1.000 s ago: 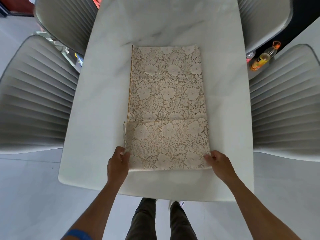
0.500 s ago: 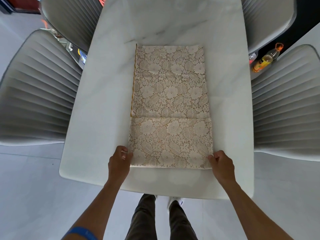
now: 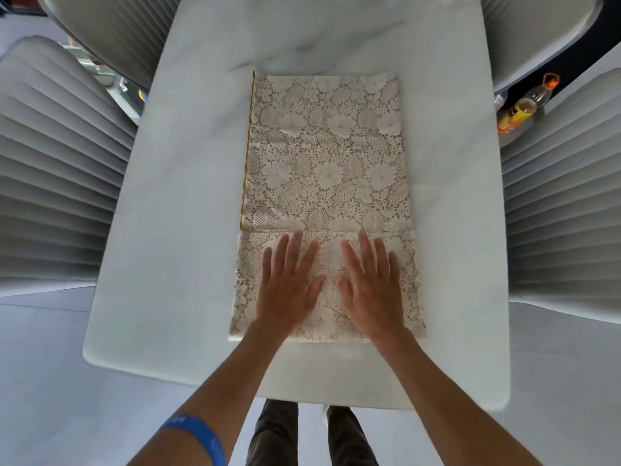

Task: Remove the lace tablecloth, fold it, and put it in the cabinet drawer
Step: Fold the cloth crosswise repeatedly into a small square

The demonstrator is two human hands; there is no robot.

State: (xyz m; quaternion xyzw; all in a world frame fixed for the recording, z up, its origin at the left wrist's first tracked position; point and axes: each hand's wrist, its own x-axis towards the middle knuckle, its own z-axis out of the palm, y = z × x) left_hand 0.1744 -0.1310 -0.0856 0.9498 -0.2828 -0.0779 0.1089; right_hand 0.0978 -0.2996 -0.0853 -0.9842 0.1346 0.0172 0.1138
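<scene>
The cream lace tablecloth (image 3: 327, 163) lies folded into a long strip on the white marble table (image 3: 174, 230), its near end turned up over itself into a shorter flap. My left hand (image 3: 287, 287) and my right hand (image 3: 373, 287) rest flat on that flap, side by side, palms down and fingers spread. Neither hand grips the cloth. A thin yellow edge runs along the strip's left side. No cabinet or drawer is in view.
Grey ribbed chairs stand on both sides, left (image 3: 57, 183) and right (image 3: 564, 210), with two more at the far corners. A bottle of orange liquid (image 3: 524, 105) sits at the right between chairs. My legs show below the table's near edge.
Both hands have let go of the near corners of the flap and moved inward and forward onto its top, now pressing flat with spread fingers.
</scene>
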